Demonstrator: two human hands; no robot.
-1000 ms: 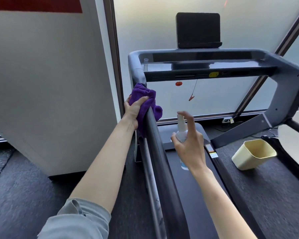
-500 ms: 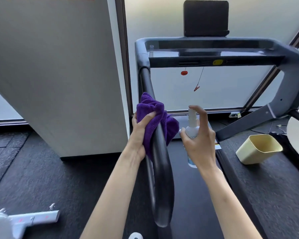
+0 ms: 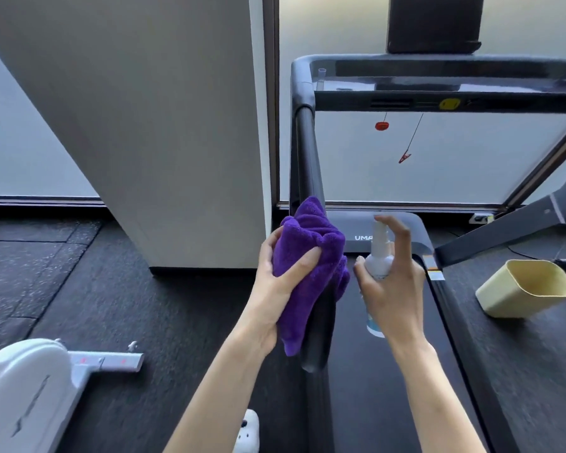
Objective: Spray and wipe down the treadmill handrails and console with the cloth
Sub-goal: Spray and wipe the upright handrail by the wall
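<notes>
Our left hand [image 3: 276,289] grips the purple cloth [image 3: 309,256], fingers and thumb curled round it, and the cloth wraps over the left handrail [image 3: 307,152] near its lower end. Just right of the handrail, our right hand [image 3: 394,289] holds the spray bottle [image 3: 378,259] upright, fingers closed round its body and the forefinger arched over the white nozzle. The bottle does not touch the handrail or the cloth; it sits over the treadmill belt [image 3: 389,387].

Up along the handrail, at its far end, the console [image 3: 438,83] spans across to the right, with a dark tablet-like screen [image 3: 433,24] standing on top. A red safety clip [image 3: 405,157] hangs on a cord beneath the console. Right of the handrail, beyond the belt, a pale yellow bin [image 3: 526,289] lies tilted on the dark floor. Left of the handrail stands a white pillar [image 3: 144,125], and further left and nearer to us, a white machine [image 3: 23,387] sits on the floor mat.
</notes>
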